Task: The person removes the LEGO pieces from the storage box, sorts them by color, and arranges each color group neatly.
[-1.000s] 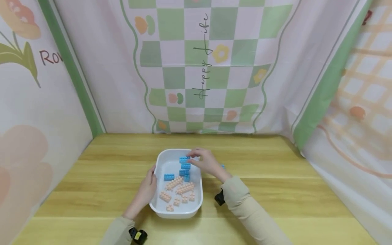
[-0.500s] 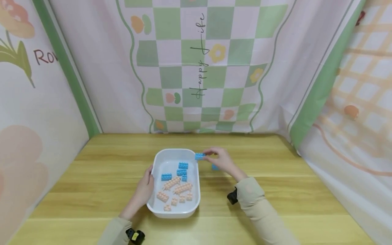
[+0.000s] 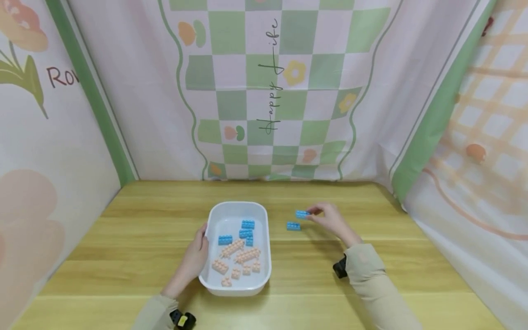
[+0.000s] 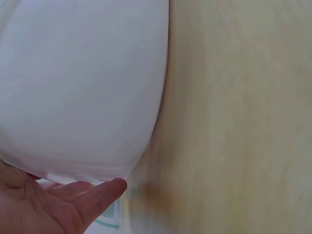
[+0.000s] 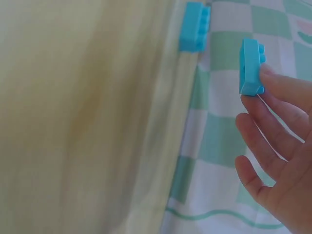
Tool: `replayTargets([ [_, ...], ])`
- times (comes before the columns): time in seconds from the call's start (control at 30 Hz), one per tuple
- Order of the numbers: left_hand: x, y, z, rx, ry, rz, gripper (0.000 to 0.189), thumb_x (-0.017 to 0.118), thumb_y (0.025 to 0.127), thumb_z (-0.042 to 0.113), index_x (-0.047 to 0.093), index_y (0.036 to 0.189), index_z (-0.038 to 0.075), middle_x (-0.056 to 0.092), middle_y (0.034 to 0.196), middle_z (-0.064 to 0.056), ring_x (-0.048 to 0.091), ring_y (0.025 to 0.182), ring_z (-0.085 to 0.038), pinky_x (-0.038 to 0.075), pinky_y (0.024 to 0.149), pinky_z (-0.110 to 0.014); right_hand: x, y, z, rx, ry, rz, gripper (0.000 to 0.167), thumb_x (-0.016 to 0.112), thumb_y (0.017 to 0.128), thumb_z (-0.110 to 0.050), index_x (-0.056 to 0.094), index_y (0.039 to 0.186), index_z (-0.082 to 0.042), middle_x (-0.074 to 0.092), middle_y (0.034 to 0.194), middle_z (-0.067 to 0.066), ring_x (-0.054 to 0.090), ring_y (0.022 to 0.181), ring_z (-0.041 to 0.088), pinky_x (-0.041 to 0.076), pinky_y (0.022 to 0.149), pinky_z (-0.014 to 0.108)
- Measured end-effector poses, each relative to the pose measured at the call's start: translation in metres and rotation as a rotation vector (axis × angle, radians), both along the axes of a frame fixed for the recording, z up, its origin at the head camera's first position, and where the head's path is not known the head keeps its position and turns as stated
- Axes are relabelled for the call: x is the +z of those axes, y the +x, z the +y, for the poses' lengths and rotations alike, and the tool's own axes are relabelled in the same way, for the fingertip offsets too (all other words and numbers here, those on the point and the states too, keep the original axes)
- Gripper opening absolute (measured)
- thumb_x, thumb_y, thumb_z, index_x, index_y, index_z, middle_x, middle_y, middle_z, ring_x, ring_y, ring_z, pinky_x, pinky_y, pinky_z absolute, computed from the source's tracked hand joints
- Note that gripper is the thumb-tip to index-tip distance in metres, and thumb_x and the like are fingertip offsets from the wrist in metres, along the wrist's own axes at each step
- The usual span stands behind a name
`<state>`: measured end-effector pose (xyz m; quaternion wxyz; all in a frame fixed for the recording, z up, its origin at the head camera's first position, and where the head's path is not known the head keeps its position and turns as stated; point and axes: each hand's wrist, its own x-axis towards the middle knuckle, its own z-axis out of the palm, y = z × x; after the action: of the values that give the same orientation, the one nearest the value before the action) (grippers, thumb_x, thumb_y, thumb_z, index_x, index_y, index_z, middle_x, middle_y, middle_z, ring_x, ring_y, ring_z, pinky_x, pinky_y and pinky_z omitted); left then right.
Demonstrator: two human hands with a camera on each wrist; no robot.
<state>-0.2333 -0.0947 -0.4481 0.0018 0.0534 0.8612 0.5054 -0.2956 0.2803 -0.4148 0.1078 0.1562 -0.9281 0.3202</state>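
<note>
My right hand [image 3: 330, 220] pinches a blue building block [image 3: 302, 214] by one end, between thumb and fingertips. In the right wrist view this block [image 5: 251, 68] is held up off the table, its studs toward the thumb and the other fingers spread. Another blue block [image 3: 293, 226] lies on the table just in front of it. With my left hand [image 3: 195, 254] I hold the left wall of a white plastic tray [image 3: 269, 266]. The left wrist view shows a fingertip against the tray's outer wall [image 4: 87, 87]. Inside are several blue blocks [image 3: 248, 224] and several peach blocks [image 3: 247, 255].
The wooden table [image 3: 371, 266] extends around the tray and both blue blocks to its right. Behind its far edge hangs a checkered cloth [image 3: 272, 101], with printed curtains [image 3: 474, 137] at the sides.
My right hand has lifted a blue block out of the tray's far right part and carried it right, over the table beside the other blue block. My left hand stays on the tray.
</note>
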Motion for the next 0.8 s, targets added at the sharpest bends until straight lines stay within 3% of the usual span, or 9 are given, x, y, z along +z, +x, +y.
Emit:
replayTargets([
  [0.47,0.000,0.000,0.000,0.002,0.003,-0.011,0.049,0.026,0.102,0.013,0.018,0.146,-0.004,0.029,0.147,-0.029,0.034,0.132,-0.044,0.032,0.109,-0.054,-0.010,0.007,0.023,-0.033,0.060,-0.036,0.020,0.065,0.086,-0.009,0.068,0.101,0.003,0.069,0.098,0.018,0.061,0.091,0.032,0.052,0.083,0.049],
  [0.8,0.002,0.002,0.001,0.005,0.006,-0.020,0.049,0.025,0.102,0.015,0.018,0.147,-0.003,0.030,0.147,-0.028,0.038,0.130,-0.044,0.037,0.106,-0.054,-0.009,0.010,0.027,-0.031,0.068,-0.068,0.018,0.065,0.086,-0.008,0.068,0.100,0.002,0.069,0.097,0.016,0.061,0.092,0.031,0.052,0.082,0.049],
])
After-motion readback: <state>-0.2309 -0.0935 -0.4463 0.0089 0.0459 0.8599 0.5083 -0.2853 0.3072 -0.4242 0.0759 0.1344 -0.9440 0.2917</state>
